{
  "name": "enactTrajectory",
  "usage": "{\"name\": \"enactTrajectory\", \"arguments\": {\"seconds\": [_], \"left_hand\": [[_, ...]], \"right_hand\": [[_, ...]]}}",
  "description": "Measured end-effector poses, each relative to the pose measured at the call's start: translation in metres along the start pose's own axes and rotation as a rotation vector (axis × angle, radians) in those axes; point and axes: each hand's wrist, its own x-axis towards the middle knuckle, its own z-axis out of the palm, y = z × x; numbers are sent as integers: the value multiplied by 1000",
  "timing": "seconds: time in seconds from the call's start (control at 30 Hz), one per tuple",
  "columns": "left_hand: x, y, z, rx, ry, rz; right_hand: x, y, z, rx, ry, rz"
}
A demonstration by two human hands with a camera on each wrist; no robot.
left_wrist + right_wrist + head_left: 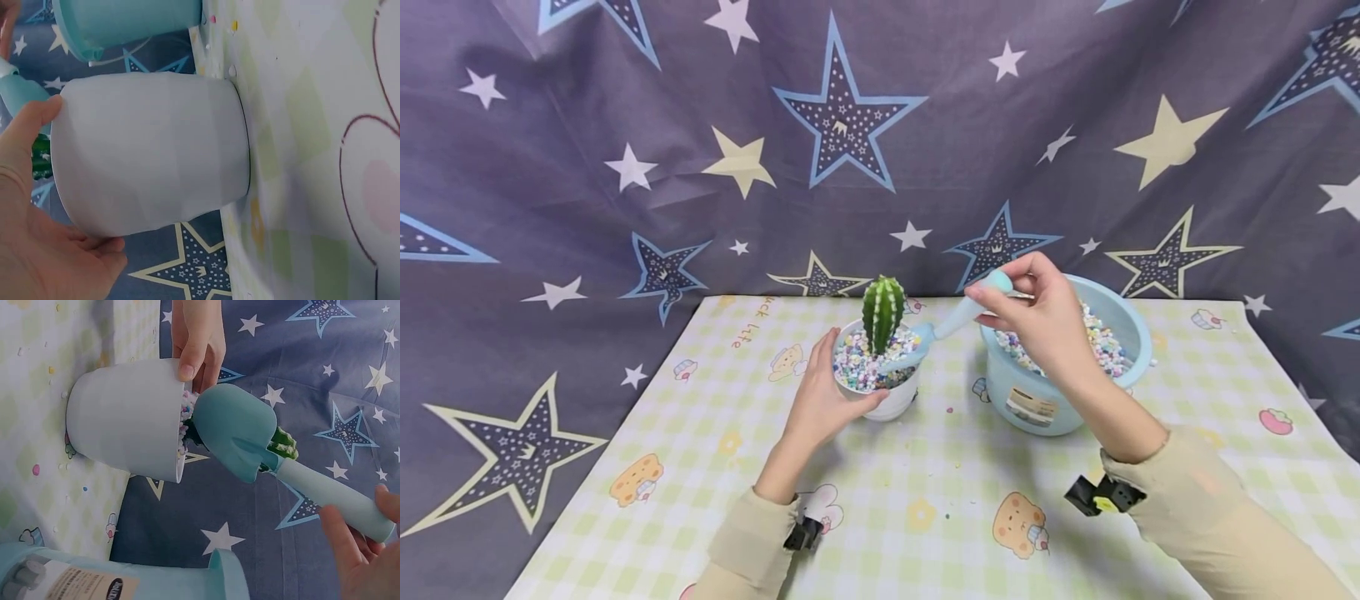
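Observation:
My left hand (829,398) grips a white flowerpot (893,405) at its rim, thumb on the near side and fingers round the left. A green cactus (882,317) stands upright in it among multicoloured pebbles (857,367). Between thumb and fingers, my right hand (1047,321) holds a light blue trowel (958,318) by the end of its handle. The trowel slants down to the left, its blade over the pot's right rim beside the cactus. In the right wrist view the blade's rounded back (234,425) faces the camera and hides part of the cactus.
A light blue bucket (1000,392) with more coloured pebbles (1101,342) stands right of the pot, below my right hand. A few loose pebbles lie on the checked tablecloth (925,467). Behind the table hangs a dark star-patterned curtain (685,100).

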Motion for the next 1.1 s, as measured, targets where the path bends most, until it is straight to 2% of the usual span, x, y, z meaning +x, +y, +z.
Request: {"name": "enactTrajectory", "arguments": {"seconds": [0.17, 0.3, 0.67, 1.1], "left_hand": [[-4, 4, 1, 16, 7, -50], [-5, 7, 1, 24, 14, -63], [-4, 5, 3, 22, 30, -63], [-4, 6, 3, 16, 46, -51]], "right_hand": [[1, -3, 5, -50, 5, -28], [1, -6, 9, -75, 9, -52], [1, -13, 21, -234, -3, -172], [-3, -15, 20, -351, -35, -252]]}}
